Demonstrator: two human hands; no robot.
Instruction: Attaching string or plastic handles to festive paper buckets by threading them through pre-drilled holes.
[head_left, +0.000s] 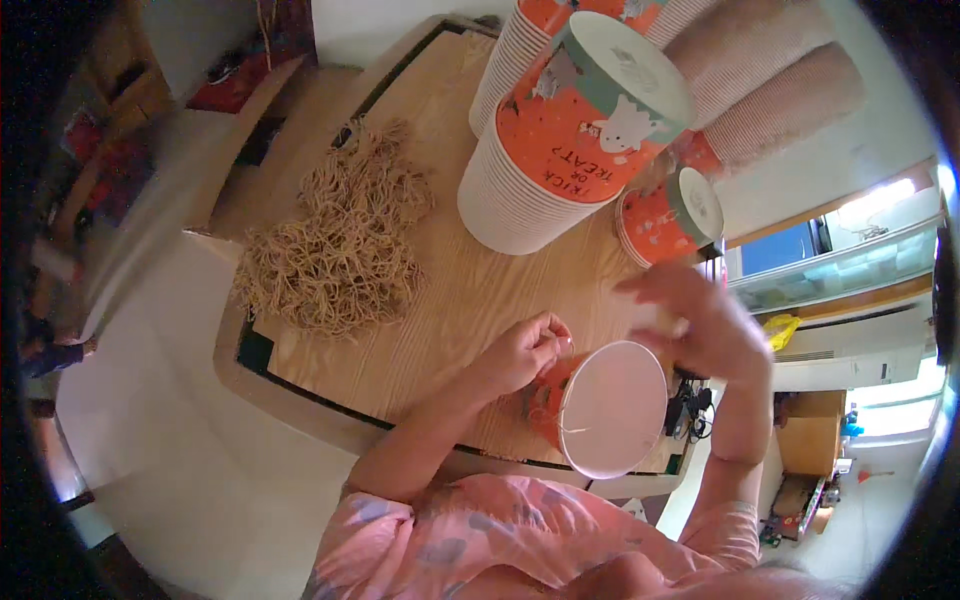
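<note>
A paper bucket (612, 410), orange outside and pale inside, lies tilted in front of me at the table's near edge, its mouth toward me. My left hand (525, 352) is beside its far left rim, fingertips pinched on what looks like a thin twine cord. A knotted bit of the same twine (572, 428) pokes through the bucket's wall near the left rim. My right hand (705, 325) is raised past the bucket's upper right side, smeared by motion; its fingers look bent, and whether they hold anything does not show.
Left on the wooden table (460, 330) lies a tangled heap of twine cords (345, 240). A tall stack of orange and green buckets (570, 140) stands at the far middle, a shorter stack (668, 218) right of it. Plastic-wrapped stacks (780, 100) lie behind.
</note>
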